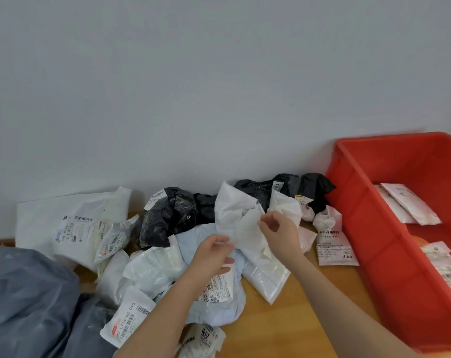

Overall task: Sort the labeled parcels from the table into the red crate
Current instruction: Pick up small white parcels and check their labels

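Parcel: white crumpled parcel (241,223) stands above the pile, between my hands.
Right hand: my right hand (280,232) pinches its right edge.
Left hand: my left hand (214,255) pinches its lower edge.
Crate: red crate (369,228) sits well to the right, some parcels inside.

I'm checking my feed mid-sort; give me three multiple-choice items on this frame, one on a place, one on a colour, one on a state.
1. Where is the red crate?
A. left of the parcel pile
B. right of the parcel pile
C. under the table

2. What colour is the parcel against the crate's near-left wall?
A. black
B. yellow
C. green

3. What are the hands doing?
A. both resting flat on the table
B. both pinching one white parcel
C. both inside the crate

Answers:
1 B, the crate fills the frame's right side.
2 A, the black parcel touches it.
3 B, the left hand and the right hand pinch the white parcel.
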Demonstrator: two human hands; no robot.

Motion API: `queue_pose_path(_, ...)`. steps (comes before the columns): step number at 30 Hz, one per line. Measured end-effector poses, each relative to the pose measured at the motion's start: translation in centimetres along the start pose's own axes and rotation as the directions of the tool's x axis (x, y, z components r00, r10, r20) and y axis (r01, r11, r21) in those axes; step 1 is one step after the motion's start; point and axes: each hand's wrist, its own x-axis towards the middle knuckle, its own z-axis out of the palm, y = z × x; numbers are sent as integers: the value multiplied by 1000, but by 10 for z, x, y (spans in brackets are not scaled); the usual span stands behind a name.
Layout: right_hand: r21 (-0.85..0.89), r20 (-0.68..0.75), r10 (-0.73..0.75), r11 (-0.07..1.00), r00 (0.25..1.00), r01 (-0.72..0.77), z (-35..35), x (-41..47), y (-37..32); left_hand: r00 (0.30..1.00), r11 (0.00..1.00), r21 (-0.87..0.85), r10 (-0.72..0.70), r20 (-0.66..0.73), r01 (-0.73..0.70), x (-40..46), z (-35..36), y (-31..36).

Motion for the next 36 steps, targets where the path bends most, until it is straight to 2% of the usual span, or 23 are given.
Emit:
queue_pose_path(3, -72, 43, -222, 972, 974, 224, 2, -28, -4, 996, 988, -145, -45, 74, 56, -4, 5, 12)
queue_pose_path(5, -135, 95, -338, 928, 936, 349, 5, -46, -3, 991, 980, -181, -60, 122, 82, -5, 10, 16)
queue_pose_path(10, -236, 298, -444, 824, 845, 516, 18, -75, 0, 991, 949, -287, -129, 27, 131, -1, 24, 3)
queue_pose_path(13, -263, 338, -444, 802, 830, 536, 7, -80, 2, 993, 944, -306, -112, 42, 119, -4, 28, -2)
queue_pose_path(15, -267, 274, -429, 826, 861, 497, -9, -81, -3, 995, 951, -295, -93, 20, 95, -6, 27, -3)
queue_pose_path(17, -282, 88, -400, 868, 912, 408, -27, -78, -9, 996, 952, -294, -85, 18, 86, -5, 23, -5)
queue_pose_path(19, -302, -112, -310, 916, 944, 265, -45, -69, -9, 997, 960, -268, -79, 28, 83, -3, 18, -7)
queue_pose_path(20, -300, -158, -220, 939, 963, 166, -53, -63, -6, 996, 963, -255, -77, 36, 84, -2, 15, -8)
queue_pose_path(21, -283, -154, -116, 957, 981, 68, -61, -59, -3, 996, 968, -236, -75, 45, 84, -1, 13, -10)
queue_pose_path(23, -135, -38, 101, 985, 994, -105, -70, -55, 3, 995, 982, -171, -65, 72, 76, 1, 8, -13)
queue_pose_path(25, 102, 119, 273, 953, 955, -285, -69, -57, 10, 994, 995, -85, -48, 96, 56, 3, 6, -15)
queue_pose_path(26, 171, 152, 319, 924, 935, -343, -67, -58, 15, 993, 998, -44, -39, 108, 44, 3, 6, -16)
queue_pose_path(32, 330, 84, 461, 823, 883, -462, -64, -63, 30, 983, 990, 143, -27, 184, 0, 2, 7, -19)
queue_pose_path(36, 352, 54, 501, 800, 864, -486, -69, -65, 29, 979, 973, 230, -25, 202, -23, 4, 12, -23)
